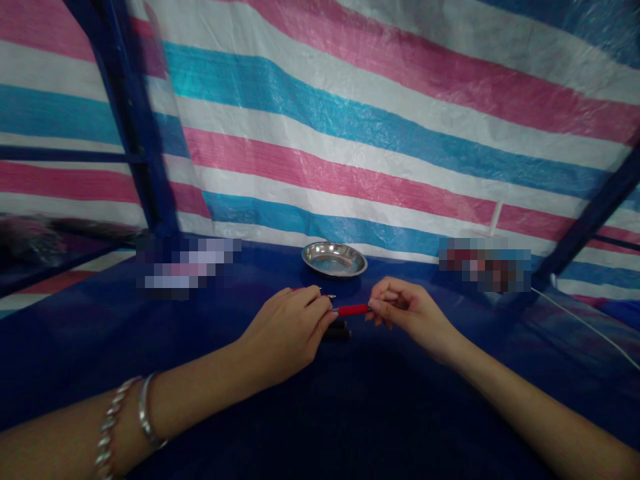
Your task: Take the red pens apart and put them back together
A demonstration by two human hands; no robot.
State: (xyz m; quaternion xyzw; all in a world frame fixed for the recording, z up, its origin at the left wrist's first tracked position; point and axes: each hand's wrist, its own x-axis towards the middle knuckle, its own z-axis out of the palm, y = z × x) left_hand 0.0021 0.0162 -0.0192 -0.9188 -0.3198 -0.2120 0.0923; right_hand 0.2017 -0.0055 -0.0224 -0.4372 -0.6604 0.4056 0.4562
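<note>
A red pen [353,310] is stretched between my two hands above the blue table. My left hand [295,323] pinches one end of it between thumb and fingers. At the other end, the thumb and fingertips of my right hand [407,307] grip the dark tip. More red pens with silver tips [327,296] lie just beyond my left fingers, partly hidden by them. Black pen-like pieces [337,334] show below the held pen, their left ends covered by my left hand. Farther back stands a shallow round metal dish [334,260].
The blue table [400,407] reaches back to a striped plastic sheet [320,133]. Blurred-out items lie at the back left [187,267] and back right [485,265]. A thin white cord [585,327] runs at the right, and blue metal posts [135,133] stand at both sides.
</note>
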